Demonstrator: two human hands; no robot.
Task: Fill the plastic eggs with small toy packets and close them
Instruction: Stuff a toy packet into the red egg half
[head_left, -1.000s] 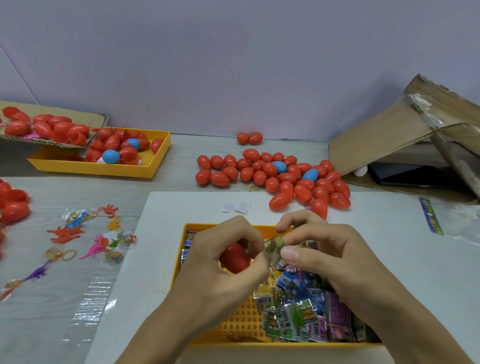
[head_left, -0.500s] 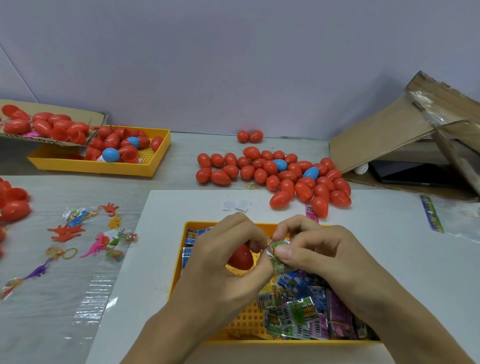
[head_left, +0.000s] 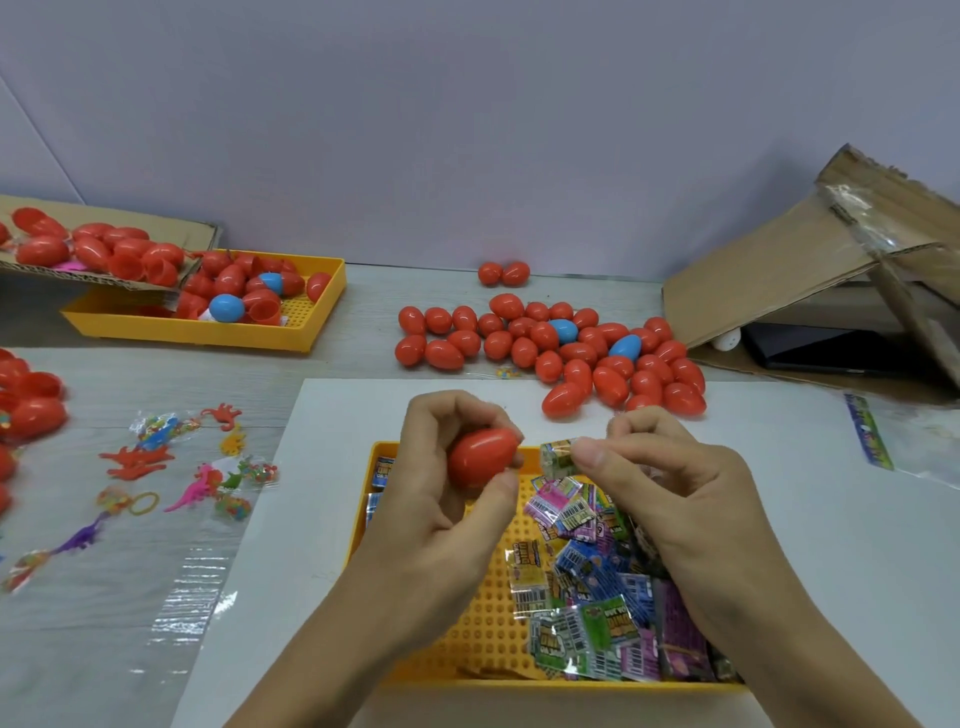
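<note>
Left hand (head_left: 447, 467) grips red egg (head_left: 483, 457), right hand (head_left: 654, 467) pinches folded packet (head_left: 558, 454) beside it, I'd guess for stuffing.

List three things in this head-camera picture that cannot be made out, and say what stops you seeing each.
1. Whether the red egg is open or shut: the left hand covers its seam.
2. The print on the packet pinched by the right hand: too small and blurred.
3. The dark flat thing at right: the cardboard leaning over it hides most of it.
</note>
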